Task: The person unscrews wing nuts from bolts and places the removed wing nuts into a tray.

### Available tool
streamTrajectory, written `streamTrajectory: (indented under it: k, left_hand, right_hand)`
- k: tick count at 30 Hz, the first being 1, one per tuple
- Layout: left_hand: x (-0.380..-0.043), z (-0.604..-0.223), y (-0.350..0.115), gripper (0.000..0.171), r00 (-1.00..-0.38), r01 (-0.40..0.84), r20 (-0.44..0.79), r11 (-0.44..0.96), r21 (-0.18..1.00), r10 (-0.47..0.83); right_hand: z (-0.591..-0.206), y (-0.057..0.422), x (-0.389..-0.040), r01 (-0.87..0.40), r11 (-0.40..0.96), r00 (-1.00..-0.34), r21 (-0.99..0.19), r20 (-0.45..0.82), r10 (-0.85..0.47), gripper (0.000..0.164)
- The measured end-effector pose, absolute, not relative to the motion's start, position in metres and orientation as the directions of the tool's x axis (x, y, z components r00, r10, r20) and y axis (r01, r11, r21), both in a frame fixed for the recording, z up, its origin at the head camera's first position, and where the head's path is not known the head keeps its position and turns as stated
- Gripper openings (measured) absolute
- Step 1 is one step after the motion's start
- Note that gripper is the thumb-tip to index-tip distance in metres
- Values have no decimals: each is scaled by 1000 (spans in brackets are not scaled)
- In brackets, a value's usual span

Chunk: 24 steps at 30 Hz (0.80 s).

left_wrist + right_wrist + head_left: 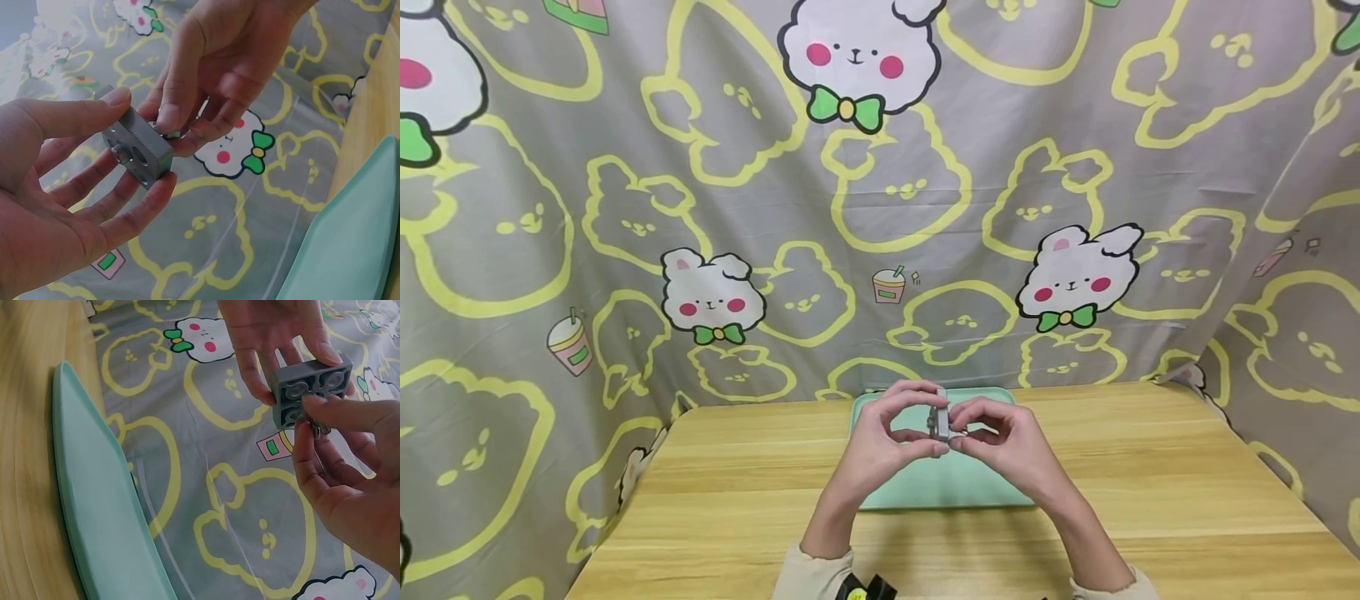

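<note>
My left hand (pixel 876 442) holds a small grey rectangular block (pixel 140 150) by its edges, between thumb and fingers, above the tray. The left wrist view shows round holes and a small raised knob on one face. In the right wrist view the block's other face has several recessed pockets with round rings. My right hand (pixel 1015 437) pinches a small shiny metal piece (pixel 320 430) with thumb and fingers, right at that pocketed face. Fingers cover most of the metal piece, so its kind is unclear. Whether it sits inside a pocket, I cannot tell.
Beneath both hands a mint-green tray (pixel 947 492) lies on the wooden table (pixel 737 492). A grey curtain (pixel 910 333) printed with yellow outlines and white cartoon animals hangs behind the table and at both sides.
</note>
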<state>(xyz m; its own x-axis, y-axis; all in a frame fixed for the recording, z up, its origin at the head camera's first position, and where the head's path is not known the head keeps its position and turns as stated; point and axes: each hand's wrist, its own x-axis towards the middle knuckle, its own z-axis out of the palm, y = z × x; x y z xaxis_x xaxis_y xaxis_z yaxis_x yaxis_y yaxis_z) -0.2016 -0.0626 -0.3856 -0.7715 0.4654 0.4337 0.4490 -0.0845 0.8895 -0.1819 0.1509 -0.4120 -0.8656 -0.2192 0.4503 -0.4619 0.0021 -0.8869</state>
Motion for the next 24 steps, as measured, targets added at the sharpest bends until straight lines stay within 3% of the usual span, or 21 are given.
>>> streamTrajectory:
  k: [9,15,24]
  left_hand:
    - [-203,-386,-64,44,-760,464,456,-104,880,463]
    - [-202,-385,-63,44,-770,449,442,-102,888,461]
    - [-202,-385,-60,44,-771,445,436,-97,890,464]
  right_hand:
    - [-409,156,-181,-386,40,-910,-921,374,-181,21]
    - [-409,157,-183,-254,-8,-959,-967,253,-125,37]
    - [-409,155,-184,-140,-29,-976,-990,143,-162,42]
